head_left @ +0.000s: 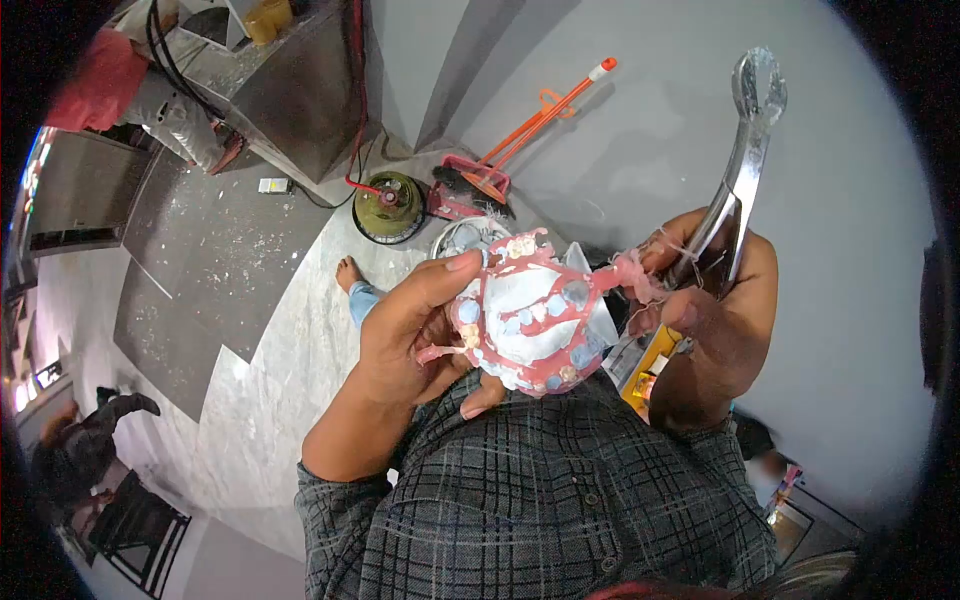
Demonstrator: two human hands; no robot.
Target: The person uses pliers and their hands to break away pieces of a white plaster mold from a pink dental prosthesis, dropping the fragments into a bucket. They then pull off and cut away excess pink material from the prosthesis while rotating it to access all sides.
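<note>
My left hand (420,330) cups a rounded white piece (535,315) covered with a web of pink strands and small blue and cream studs. My right hand (715,325) grips a shiny metal tool (745,170) whose ringed handle end points up. The tool's lower end meets a pink strand (630,275) at the piece's right edge, but the tip is hidden by my fingers. Both hands are raised above my plaid-shirted lap.
Below on the marble floor are a green gas cylinder (388,205), a round metal dish (465,238), a red dustpan with an orange-handled broom (530,130), and a bare foot (350,275). Another person (85,450) crouches at the far left. A yellow box (645,370) lies under my right hand.
</note>
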